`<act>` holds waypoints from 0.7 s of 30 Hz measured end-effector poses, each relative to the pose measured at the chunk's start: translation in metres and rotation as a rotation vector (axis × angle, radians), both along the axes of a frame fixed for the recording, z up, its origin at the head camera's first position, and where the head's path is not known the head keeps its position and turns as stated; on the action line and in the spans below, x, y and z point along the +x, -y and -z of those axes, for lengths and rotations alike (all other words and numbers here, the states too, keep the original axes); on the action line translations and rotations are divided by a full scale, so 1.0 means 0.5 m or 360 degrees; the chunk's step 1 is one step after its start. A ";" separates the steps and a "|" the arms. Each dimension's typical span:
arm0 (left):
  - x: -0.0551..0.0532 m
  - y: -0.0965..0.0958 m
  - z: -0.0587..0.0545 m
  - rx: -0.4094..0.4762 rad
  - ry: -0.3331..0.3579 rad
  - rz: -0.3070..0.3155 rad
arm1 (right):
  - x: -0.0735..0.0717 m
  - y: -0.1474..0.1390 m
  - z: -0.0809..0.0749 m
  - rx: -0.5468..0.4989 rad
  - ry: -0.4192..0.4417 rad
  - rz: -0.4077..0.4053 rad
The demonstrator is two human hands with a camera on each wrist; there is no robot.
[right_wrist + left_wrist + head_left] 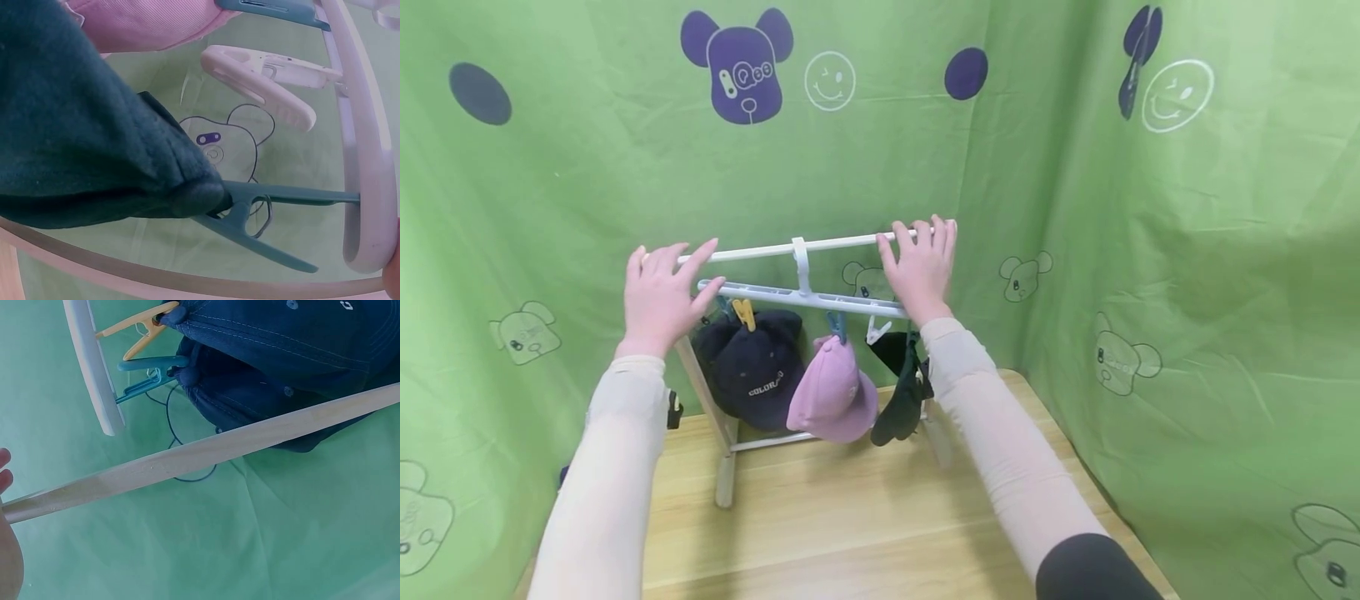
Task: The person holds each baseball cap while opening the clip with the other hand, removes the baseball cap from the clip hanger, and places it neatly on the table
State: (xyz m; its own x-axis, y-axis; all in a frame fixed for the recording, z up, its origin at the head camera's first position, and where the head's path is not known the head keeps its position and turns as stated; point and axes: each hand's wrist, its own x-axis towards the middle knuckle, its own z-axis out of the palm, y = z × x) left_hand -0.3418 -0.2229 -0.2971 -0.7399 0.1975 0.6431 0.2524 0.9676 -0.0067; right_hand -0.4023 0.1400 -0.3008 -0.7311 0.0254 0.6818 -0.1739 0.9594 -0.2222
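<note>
A wooden rack's white top bar runs between my hands. At its left end lies my left hand, fingers spread and mostly straight, its thumb near the hanger's left end. Over the bar's right end rest the straight fingers of my right hand, its wrist covering the hanger's right end. A pale blue clip hanger hooks over the bar, tilted down to the right. Two navy caps, a pink cap and a dark green cap hang from it, held by a yellow clip and other coloured clips.
A white clip on the hanger holds nothing. The rack's left wooden leg stands on the wood-patterned tabletop. Green printed curtains surround the table at the back and both sides. A thin lower bar runs beneath the caps.
</note>
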 end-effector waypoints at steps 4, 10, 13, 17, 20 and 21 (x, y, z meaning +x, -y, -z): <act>0.000 0.011 -0.002 -0.0008 0.0013 -0.0006 | 0.001 0.012 0.001 0.0016 0.0000 0.0009; 0.007 0.025 -0.004 -0.0024 0.0032 -0.0019 | 0.002 0.030 0.004 0.0025 -0.0023 0.0002; 0.012 0.031 -0.007 -0.0024 0.0036 -0.0020 | 0.001 0.038 0.005 0.0025 -0.0046 -0.0003; 0.016 0.038 -0.008 -0.0016 0.0037 -0.0018 | 0.002 0.047 0.006 0.0009 -0.0052 -0.0017; 0.017 0.042 -0.010 -0.0019 0.0062 -0.0026 | 0.004 0.052 0.007 0.0002 -0.0046 -0.0012; 0.018 0.044 -0.011 -0.0019 0.0072 -0.0029 | 0.004 0.054 0.008 0.0003 -0.0047 -0.0008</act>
State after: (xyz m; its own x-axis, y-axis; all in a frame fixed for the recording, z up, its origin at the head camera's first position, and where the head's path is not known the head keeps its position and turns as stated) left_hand -0.3330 -0.2447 -0.2918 -0.7717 0.1909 0.6067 0.2349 0.9720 -0.0071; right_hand -0.4002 0.1132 -0.3048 -0.7108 0.0205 0.7031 -0.1852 0.9588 -0.2152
